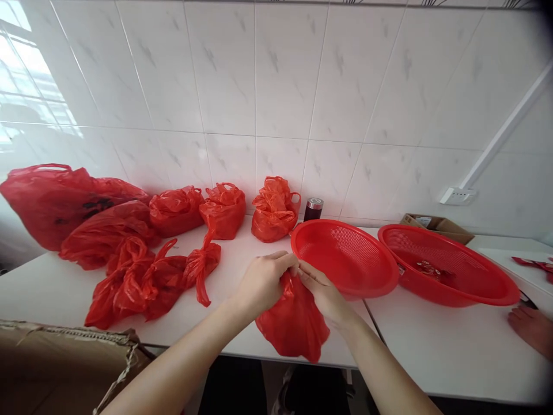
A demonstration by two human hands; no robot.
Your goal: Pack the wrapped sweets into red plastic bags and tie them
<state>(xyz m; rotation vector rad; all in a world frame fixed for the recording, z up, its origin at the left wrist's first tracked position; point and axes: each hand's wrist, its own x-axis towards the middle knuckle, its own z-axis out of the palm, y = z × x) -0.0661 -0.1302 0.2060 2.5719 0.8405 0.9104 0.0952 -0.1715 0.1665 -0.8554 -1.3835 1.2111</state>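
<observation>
A red plastic bag [294, 323] hangs in front of me over the table's front edge, its neck gathered at the top. My left hand [265, 279] is closed on the bag's neck, its fingers curled together. From the other side, my right hand [322, 288] also grips the neck, fingertips meeting those of the left. What the bag contains is hidden. Just beyond my right hand stands a red plastic basket [345, 253] with a perforated wall, and left of my hands lies a small knotted red bag [203, 265].
More red bags [129, 282] cover the table's left side, with several others along the tiled wall. A dark cup [313, 208] stands behind the baskets. A second basket [458, 265] holds small packets. An open cardboard box [64, 351] is at lower left; another person's hand [533, 328] is at right.
</observation>
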